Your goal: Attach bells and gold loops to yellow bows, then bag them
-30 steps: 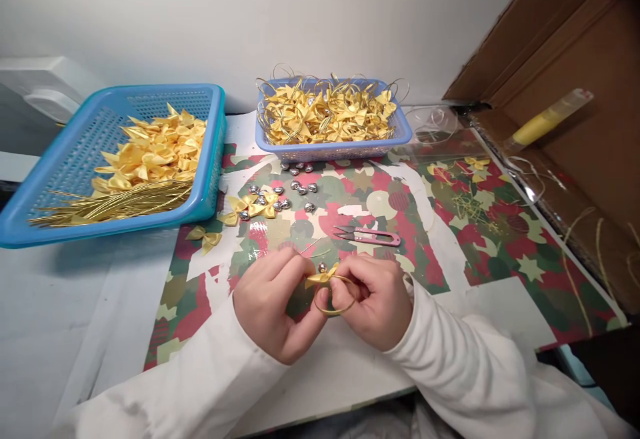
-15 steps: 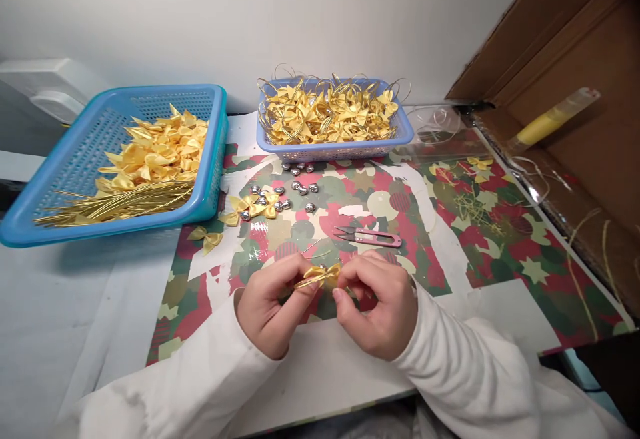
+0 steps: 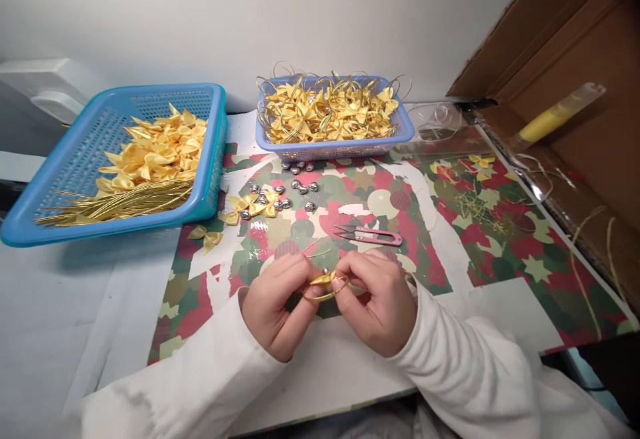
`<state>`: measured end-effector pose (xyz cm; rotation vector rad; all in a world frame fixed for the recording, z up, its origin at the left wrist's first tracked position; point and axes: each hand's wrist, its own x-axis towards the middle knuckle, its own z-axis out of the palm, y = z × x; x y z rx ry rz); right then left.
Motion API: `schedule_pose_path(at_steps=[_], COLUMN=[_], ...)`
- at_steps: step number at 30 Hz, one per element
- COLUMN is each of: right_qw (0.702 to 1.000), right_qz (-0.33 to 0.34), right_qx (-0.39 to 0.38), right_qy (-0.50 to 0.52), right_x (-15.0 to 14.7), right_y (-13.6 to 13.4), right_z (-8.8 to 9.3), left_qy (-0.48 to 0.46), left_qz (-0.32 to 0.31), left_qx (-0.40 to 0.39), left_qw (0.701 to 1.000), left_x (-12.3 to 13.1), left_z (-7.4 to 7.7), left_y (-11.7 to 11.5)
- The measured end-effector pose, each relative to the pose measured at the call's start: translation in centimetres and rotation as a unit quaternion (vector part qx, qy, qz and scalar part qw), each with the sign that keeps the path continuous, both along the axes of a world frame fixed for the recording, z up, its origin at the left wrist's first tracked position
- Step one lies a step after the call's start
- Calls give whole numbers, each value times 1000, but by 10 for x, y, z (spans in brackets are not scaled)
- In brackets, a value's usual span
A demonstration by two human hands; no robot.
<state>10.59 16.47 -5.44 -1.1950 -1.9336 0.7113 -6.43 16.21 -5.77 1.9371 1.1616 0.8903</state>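
Observation:
Between my two hands is a small yellow ribbon bow with a loop of gold cord and a silver bell at its top. My left hand pinches its left side between thumb and fingers. On the other side, the thumb and index finger of my right hand close on the bow too. Just beyond my hands lie pink thread snips. Several silver bells and loose yellow bows are scattered farther off. My fingers partly cover the held bow.
A blue basket at left holds yellow bows and gold cords. A smaller basket behind is full of bows with cord loops. Cord scraps lie at right, beside a cardboard wall with a yellow tube.
The bow has turned in my fingers, and its gold cord loop now shows open toward me. My right fingers have moved in onto the bow.

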Motion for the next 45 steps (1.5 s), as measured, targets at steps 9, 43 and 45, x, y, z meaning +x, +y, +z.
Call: schedule_pose_path(at_steps=[9, 43, 45], right_qw=[998, 950, 960], right_qz=[28, -12, -30], right_qx=[55, -234, -206], right_qy=[20, 205, 187], right_x=[-2, 2, 4], right_y=[1, 8, 9], right_z=[0, -4, -4], left_qy=[38, -208, -257], left_qz=[-14, 38, -23], left_qx=[16, -239, -304], left_qw=[999, 948, 917], left_x=[1, 11, 7], left_z=[5, -5, -5], left_y=[-2, -2, 1])
